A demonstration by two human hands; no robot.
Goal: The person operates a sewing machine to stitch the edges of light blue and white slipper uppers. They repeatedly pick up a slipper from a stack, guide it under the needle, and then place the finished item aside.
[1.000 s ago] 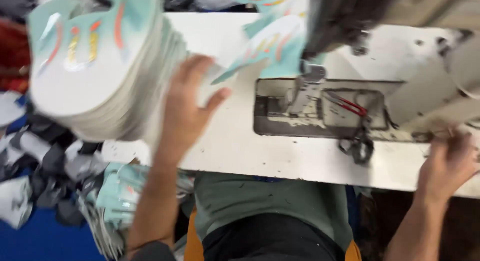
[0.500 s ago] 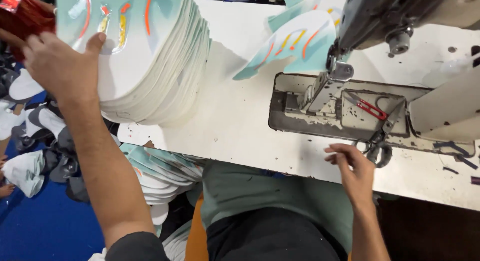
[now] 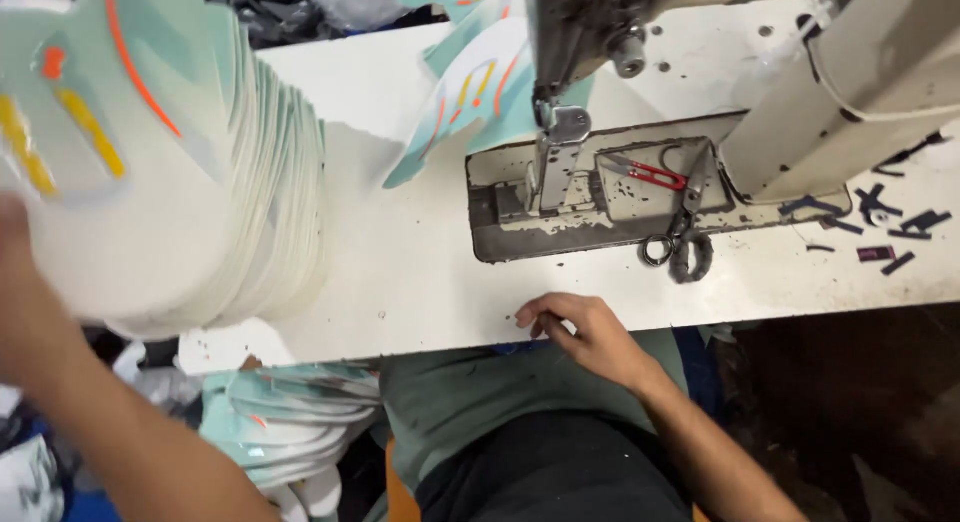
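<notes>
A tall stack of mint-green and white cut pieces with orange and yellow stripes (image 3: pixel 190 182) stands at the left end of the white table (image 3: pixel 400 282). My left hand (image 3: pixel 18 282) is blurred at the frame's left edge, against the top of that stack; its grip is unclear. My right hand (image 3: pixel 585 332) rests on the table's front edge with loosely curled fingers and nothing in it. It lies just in front of the sewing machine's metal bed plate (image 3: pixel 590 207).
The sewing machine head (image 3: pixel 600 32) and its arm (image 3: pixel 860 92) fill the back right. Red thread snips (image 3: pixel 645 172) and dark scissors (image 3: pixel 685 242) lie on the plate. More mint pieces (image 3: pixel 470 92) lie behind the needle, others (image 3: pixel 290 422) below the table. Dark scraps (image 3: pixel 890 227) are scattered at right.
My left hand went from the table's middle to the stack's left side. My right hand came from the far right, past the scissors, to the front edge.
</notes>
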